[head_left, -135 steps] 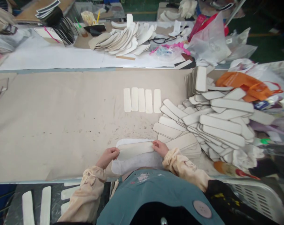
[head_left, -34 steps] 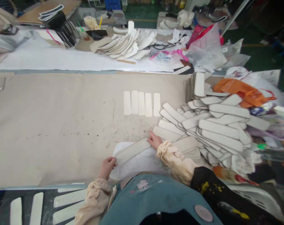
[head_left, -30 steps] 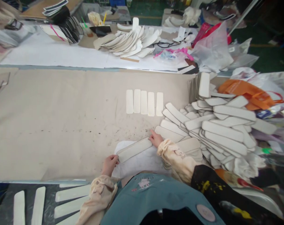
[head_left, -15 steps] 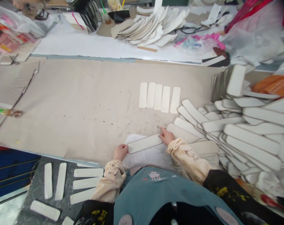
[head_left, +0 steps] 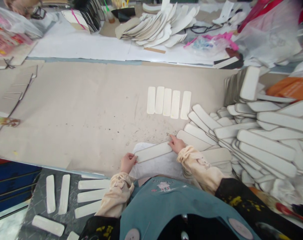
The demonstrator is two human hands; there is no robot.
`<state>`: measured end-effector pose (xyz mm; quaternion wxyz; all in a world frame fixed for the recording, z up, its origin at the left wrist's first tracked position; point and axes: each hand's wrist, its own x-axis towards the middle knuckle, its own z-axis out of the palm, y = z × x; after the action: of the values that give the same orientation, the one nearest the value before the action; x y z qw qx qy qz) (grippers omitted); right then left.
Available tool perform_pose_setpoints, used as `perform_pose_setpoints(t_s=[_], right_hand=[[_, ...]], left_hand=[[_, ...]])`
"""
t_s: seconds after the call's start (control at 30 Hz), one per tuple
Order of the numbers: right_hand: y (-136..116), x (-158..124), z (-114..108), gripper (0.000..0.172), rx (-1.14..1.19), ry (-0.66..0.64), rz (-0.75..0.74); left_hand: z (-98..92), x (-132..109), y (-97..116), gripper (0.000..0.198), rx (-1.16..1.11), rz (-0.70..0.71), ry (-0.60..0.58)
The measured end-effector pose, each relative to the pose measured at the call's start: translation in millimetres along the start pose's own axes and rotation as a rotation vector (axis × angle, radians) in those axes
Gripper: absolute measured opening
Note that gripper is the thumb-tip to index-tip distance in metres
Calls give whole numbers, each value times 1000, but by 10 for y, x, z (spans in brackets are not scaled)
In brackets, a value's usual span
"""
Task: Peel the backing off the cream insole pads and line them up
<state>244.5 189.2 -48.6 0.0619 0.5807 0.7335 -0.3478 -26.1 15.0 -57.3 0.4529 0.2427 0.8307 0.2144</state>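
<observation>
A long off-white strip point(head_left: 153, 152) with rounded corners and a dark edge is held by both ends, slightly tilted, over a white cloth point(head_left: 151, 168) at the table's near edge. My left hand point(head_left: 128, 162) pinches its left end between thumb and fingers. At the strip's right end, my right hand point(head_left: 176, 144) grips it with closed fingers. Farther up the table, several smaller cream strips point(head_left: 167, 102) lie side by side in a row. Close to my right hand begins a big heap of similar strips point(head_left: 266, 148).
A standing stack of strips point(head_left: 249, 83) is at the right. Curved white pieces point(head_left: 156, 26) are piled at the back, near a clear plastic bag point(head_left: 271, 36). A glue bottle point(head_left: 8, 121) lies far left. More strips point(head_left: 50, 194) rest on a dark lower surface point(head_left: 38, 205).
The view has shifted slightly. Both hands still hold the same strip in almost the same place.
</observation>
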Motion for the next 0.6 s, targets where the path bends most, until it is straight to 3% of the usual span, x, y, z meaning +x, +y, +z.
perform_pose_setpoints(t_s=[0.17, 0.33, 0.6], right_hand=[[-1, 4, 20, 50, -35, 4, 0], [-51, -15, 4, 44, -66, -7, 23], [-69, -9, 36, 38, -99, -10, 59]], left_hand=[[6, -26, 93, 27, 151, -3, 61], [0, -23, 127, 24, 254, -4, 50], [10, 34, 81, 26, 266, -43, 40]])
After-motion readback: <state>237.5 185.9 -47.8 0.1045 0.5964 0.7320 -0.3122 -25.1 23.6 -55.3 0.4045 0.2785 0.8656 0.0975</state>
